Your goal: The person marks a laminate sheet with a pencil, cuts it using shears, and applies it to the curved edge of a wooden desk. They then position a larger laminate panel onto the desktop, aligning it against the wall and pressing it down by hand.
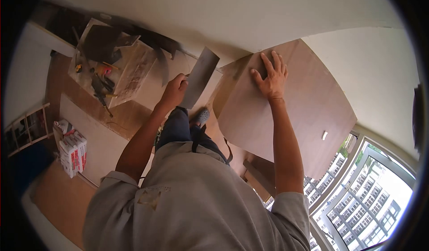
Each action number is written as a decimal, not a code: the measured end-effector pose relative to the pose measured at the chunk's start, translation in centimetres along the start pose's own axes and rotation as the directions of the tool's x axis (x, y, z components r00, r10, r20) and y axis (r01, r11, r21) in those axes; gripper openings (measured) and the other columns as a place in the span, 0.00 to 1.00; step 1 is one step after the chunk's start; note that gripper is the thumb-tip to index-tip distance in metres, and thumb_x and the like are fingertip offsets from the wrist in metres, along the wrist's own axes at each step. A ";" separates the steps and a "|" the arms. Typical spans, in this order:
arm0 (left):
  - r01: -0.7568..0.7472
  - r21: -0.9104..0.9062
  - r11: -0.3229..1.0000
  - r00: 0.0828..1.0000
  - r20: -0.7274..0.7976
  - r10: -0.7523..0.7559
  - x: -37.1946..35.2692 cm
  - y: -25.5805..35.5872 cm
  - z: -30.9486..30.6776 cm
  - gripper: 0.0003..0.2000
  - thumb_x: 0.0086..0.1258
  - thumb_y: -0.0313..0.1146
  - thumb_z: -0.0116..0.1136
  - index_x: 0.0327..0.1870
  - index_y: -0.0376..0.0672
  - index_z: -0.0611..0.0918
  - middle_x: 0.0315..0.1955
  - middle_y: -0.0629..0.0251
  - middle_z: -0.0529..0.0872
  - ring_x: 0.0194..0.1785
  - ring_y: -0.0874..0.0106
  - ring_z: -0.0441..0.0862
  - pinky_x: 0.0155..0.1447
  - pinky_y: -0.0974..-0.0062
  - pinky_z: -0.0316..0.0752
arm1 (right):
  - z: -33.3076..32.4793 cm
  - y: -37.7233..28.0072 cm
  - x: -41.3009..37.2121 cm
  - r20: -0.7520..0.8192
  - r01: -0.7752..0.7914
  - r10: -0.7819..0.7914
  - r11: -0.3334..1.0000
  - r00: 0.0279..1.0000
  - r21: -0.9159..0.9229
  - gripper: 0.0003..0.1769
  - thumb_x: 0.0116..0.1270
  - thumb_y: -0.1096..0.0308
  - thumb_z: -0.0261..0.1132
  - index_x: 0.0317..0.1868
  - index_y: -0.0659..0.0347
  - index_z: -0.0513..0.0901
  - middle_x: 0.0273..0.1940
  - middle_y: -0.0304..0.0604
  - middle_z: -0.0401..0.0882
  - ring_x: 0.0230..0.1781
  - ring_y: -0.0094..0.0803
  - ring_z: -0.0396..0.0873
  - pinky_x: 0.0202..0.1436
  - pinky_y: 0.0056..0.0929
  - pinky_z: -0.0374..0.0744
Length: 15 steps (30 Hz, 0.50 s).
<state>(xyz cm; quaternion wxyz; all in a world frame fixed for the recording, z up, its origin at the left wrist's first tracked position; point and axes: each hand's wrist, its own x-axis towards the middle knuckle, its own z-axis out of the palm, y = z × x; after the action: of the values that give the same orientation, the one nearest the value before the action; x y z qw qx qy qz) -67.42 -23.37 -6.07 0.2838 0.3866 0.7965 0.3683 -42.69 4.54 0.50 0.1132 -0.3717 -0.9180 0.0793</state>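
My left hand [175, 91] is closed at the edge of a thin grey rectangular plate [200, 78], held upright and tilted in front of my legs. Whether the plate has a handle behind my fingers is hidden. With fingers spread, my right hand [272, 77] lies flat against a large wood-grain panel [308, 103], near its upper left edge. The panel looks like the face of a cabinet or boxed-in unit against the wall. A small white piece [325, 135] sits on its lower right part.
To the left, a wooden box [134, 70] carries tools and scraps, among them a pink roll [106, 72]. A red-and-white package [73, 153] stands at lower left. My shoe [202, 116] is on the floor below. A window [366, 197] opens at the lower right.
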 end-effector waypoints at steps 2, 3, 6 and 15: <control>0.099 -0.235 0.967 0.991 0.115 -0.073 -0.1 -2.0 -1.8 0.07 0.78 0.30 0.55 0.41 0.35 0.77 0.31 0.55 0.80 0.34 0.63 0.79 0.43 0.66 0.73 | 0.4 0.3 -0.2 -0.017 0.029 -0.029 1.000 0.999 0.008 0.38 0.66 0.38 0.70 0.74 0.39 0.78 0.80 0.47 0.65 0.84 0.50 0.56 0.85 0.57 0.54; 0.132 -0.386 0.913 0.990 0.091 -0.104 -0.5 -2.2 -2.3 0.08 0.81 0.33 0.55 0.43 0.36 0.79 0.29 0.65 0.76 0.36 0.74 0.74 0.45 0.72 0.72 | 0.2 0.8 -0.5 -0.017 0.021 -0.021 1.000 1.000 -0.020 0.37 0.67 0.39 0.70 0.74 0.39 0.78 0.80 0.47 0.65 0.84 0.51 0.56 0.85 0.57 0.55; 0.248 -0.653 0.716 0.962 0.080 -0.261 -2.2 -3.0 -3.8 0.09 0.82 0.34 0.55 0.45 0.38 0.81 0.31 0.72 0.77 0.37 0.79 0.73 0.44 0.74 0.71 | 0.4 0.3 -0.1 -0.032 0.053 -0.054 0.998 0.998 -0.027 0.35 0.70 0.40 0.67 0.75 0.40 0.78 0.81 0.48 0.64 0.83 0.52 0.57 0.84 0.58 0.56; 0.273 -0.832 0.483 0.781 -0.101 -0.616 -6.8 -9.2 -5.7 0.08 0.79 0.34 0.59 0.48 0.39 0.82 0.34 0.73 0.80 0.35 0.78 0.74 0.40 0.74 0.72 | 1.0 0.6 -0.3 -0.014 0.099 -0.102 0.988 0.995 -0.119 0.34 0.76 0.41 0.60 0.78 0.43 0.75 0.81 0.48 0.63 0.82 0.54 0.58 0.83 0.59 0.56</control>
<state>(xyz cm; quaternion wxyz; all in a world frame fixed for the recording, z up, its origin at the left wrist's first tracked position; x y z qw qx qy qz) -71.66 -35.00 -9.09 0.3457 -0.0834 0.6664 0.6553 -42.34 4.74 -0.68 0.1042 -0.3317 -0.9375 0.0152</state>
